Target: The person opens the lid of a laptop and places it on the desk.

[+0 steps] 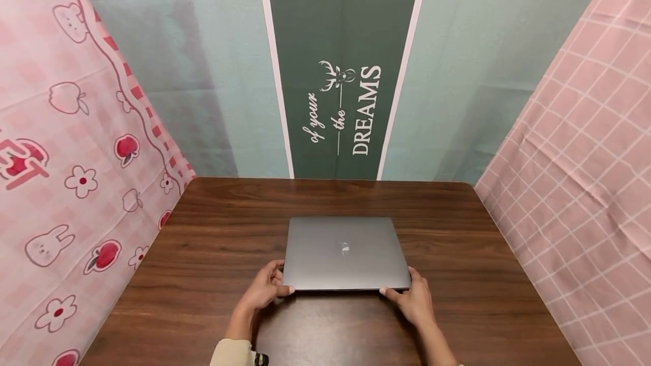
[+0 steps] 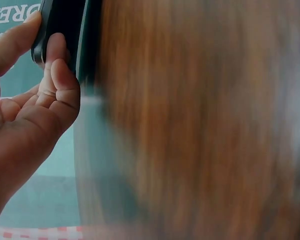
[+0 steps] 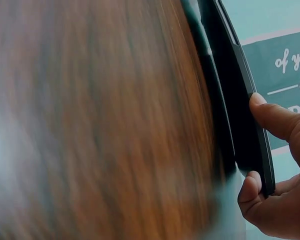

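Observation:
A closed grey laptop [image 1: 346, 253] with a shiny logo on its lid lies level in front of the person, lid up. At its near left corner the left hand [image 1: 266, 287] grips it, thumb at the front edge and fingers at the side. The right hand [image 1: 413, 298] holds the near right corner the same way. In the left wrist view, curled fingertips touch the dark underside of the laptop [image 2: 60, 20]. The right wrist view has the thumb against the front edge of the laptop [image 3: 250, 110], a fingertip under its corner, and a gap between laptop and table.
The brown wood-grain table [image 1: 213, 230] reaches back to a green fabric backdrop [image 1: 346, 21] with white lettering. A pink patterned cloth [image 1: 81, 129] hangs along the left side, and a pink checked cloth [image 1: 585, 146] along the right.

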Demonstrator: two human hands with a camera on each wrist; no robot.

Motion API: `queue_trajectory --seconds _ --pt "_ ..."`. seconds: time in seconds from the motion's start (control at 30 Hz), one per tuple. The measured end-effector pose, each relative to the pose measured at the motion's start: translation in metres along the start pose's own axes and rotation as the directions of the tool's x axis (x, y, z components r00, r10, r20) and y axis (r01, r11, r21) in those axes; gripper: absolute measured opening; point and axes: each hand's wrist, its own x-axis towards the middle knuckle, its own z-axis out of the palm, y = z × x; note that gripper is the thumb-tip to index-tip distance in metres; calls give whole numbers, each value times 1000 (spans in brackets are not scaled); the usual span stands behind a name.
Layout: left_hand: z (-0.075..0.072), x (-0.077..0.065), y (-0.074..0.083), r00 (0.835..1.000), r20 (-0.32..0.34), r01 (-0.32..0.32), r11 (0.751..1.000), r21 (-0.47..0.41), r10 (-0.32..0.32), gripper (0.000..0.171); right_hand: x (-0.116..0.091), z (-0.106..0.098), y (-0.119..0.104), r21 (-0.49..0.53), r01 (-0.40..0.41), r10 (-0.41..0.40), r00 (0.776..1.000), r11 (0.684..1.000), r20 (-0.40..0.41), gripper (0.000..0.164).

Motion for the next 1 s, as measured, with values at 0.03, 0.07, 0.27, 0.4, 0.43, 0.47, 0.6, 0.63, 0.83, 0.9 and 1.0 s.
queue_trajectory --seconds 0.03,0.07,0.27,0.4,0.43,0.47,0.6,0.63,0.83,0.9,1.0 --pt "-2 0 -1 1000 4 -2 1000 -1 2 72 0 2 -1 -2 -1 1 1000 1000 -4 103" --pt "-3 0 -1 1000 8 1 1000 -1 -1 73 -1 3 -2 -5 -2 2 1000 1000 -11 102" --pt "-11 0 0 1000 19 13 999 48 -13 73 -4 9 -8 -13 -12 11 999 1000 -31 102" --pt "-14 0 4 999 14 30 995 96 -31 73 -6 12 -10 -15 -16 15 1000 1000 -26 103" --pt "-14 -1 4 999 11 40 994 107 -41 74 -6 13 -11 -17 -13 12 1000 1000 -25 102" --pt "-14 -1 5 998 6 55 992 116 -56 75 -6 14 -11 -19 -9 9 1000 1000 -26 101" --pt "-12 -5 4 994 -44 108 986 125 -103 75 -5 18 -10 -36 28 -29 999 999 -24 90" --pt "-11 -6 4 992 -65 120 985 124 -112 74 -5 19 -10 -39 40 -41 999 998 -19 87" --pt "-7 -9 1 973 -190 162 973 166 -130 70 -1 17 -5 -72 84 -86 996 994 -27 80" --pt "-6 -9 0 969 -212 167 964 209 -122 69 0 14 -4 -84 86 -89 995 993 -33 78" --pt "-5 -8 1 970 -221 167 944 284 -105 67 2 11 -5 -97 84 -87 996 992 -29 78"
